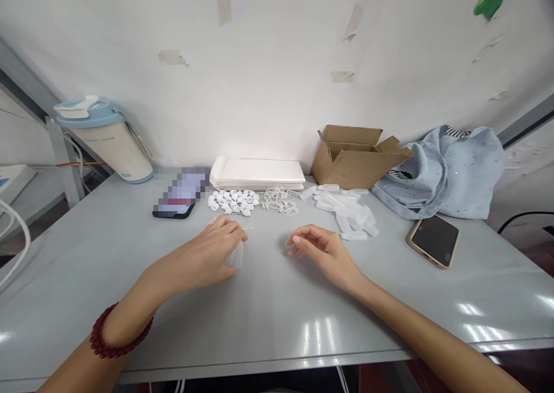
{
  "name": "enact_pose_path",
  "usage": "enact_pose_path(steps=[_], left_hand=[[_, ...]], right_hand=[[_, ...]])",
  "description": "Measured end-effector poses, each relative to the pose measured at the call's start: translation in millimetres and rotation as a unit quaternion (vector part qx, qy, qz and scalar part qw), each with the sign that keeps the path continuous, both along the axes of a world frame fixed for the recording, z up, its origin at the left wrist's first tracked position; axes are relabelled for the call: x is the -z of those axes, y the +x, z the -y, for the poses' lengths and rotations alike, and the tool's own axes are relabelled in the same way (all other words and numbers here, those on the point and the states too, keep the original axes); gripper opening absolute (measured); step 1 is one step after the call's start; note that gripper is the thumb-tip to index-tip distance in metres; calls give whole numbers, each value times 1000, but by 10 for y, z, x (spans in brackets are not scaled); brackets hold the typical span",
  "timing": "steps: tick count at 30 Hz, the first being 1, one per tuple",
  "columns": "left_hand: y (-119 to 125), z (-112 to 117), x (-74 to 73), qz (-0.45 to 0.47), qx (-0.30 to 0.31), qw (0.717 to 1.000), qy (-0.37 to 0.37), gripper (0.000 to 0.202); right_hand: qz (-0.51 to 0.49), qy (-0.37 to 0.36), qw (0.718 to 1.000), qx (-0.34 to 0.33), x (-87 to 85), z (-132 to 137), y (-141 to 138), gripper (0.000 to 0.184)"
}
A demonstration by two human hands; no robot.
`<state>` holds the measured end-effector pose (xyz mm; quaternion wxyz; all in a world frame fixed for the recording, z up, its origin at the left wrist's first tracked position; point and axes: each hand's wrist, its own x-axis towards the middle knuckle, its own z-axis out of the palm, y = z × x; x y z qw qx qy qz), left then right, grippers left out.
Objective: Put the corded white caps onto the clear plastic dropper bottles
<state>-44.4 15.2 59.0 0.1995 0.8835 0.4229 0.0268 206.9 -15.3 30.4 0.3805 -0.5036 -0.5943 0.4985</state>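
Observation:
My left hand (219, 249) is closed around a small translucent plastic bottle (235, 257), mostly hidden under the palm. A bit of white string (247, 228) shows just beyond its fingertips. My right hand (322, 251) hovers over the table with loosely curled fingers and nothing visible in them. Near it, toward the back right, lies a heap of translucent plastic bottles (348, 209). Several white caps (234, 201) are piled behind my left hand. Beside them sits a tangle of white strings (280, 201).
On the grey table (268, 324), a stack of white sleeves (259, 173) and an open cardboard box (352, 171) stand against the wall. A tumbler (110, 145) and a phone (184, 194) are at left; a blue bag (454, 173) and another phone (434, 240) at right.

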Motion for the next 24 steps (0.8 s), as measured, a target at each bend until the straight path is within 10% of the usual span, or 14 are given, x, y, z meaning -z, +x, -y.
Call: enact_pose_path(steps=[16,24], left_hand=[[34,8,-18,-3,0,1000,-3,38],[244,30,37,86,-26,990,105,27]], right_hand=[[26,20,999,-4,6,8,11,22],[226,175,958,2,-100,-128,245,16]])
